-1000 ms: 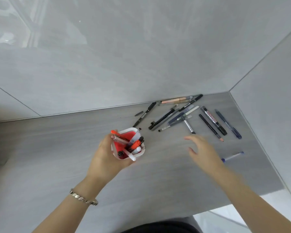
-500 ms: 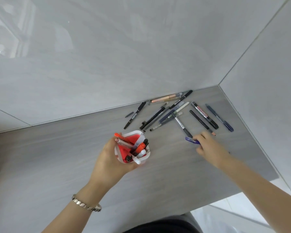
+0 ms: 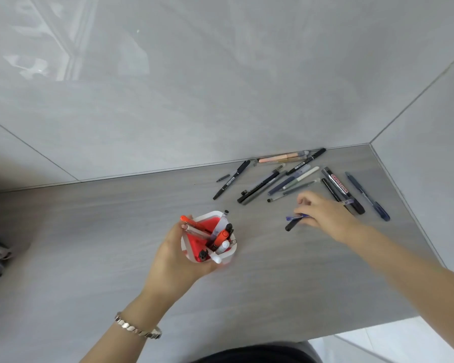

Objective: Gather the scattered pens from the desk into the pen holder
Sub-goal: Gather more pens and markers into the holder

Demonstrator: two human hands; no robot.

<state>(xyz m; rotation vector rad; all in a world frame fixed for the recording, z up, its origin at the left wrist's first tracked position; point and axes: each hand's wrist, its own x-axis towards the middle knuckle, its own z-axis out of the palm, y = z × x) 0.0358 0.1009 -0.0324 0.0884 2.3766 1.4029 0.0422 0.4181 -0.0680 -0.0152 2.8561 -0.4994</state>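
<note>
My left hand (image 3: 177, 260) grips a white pen holder (image 3: 227, 254) with a red inside, standing on the grey desk (image 3: 89, 244). Several pens and markers stick out of it. My right hand (image 3: 323, 214) hovers to the holder's right and pinches two pens: a blue pen (image 3: 295, 217) and a black-tipped pen (image 3: 291, 225), both poking out leftward. Behind that hand several loose pens lie scattered near the wall, among them a black fineliner (image 3: 231, 183), a whiteboard marker (image 3: 342, 189) and a dark blue pen (image 3: 367, 196).
Grey tiled walls close the desk at the back and on the right, meeting in a corner (image 3: 370, 144). The desk's front edge (image 3: 364, 327) drops to a pale floor at bottom right. A small dark cap (image 3: 222, 178) lies beside the fineliner.
My right hand took the blue pen from the desk's right side, then reached into the pile and now also holds a black-tipped pen. The left hand stays on the holder.
</note>
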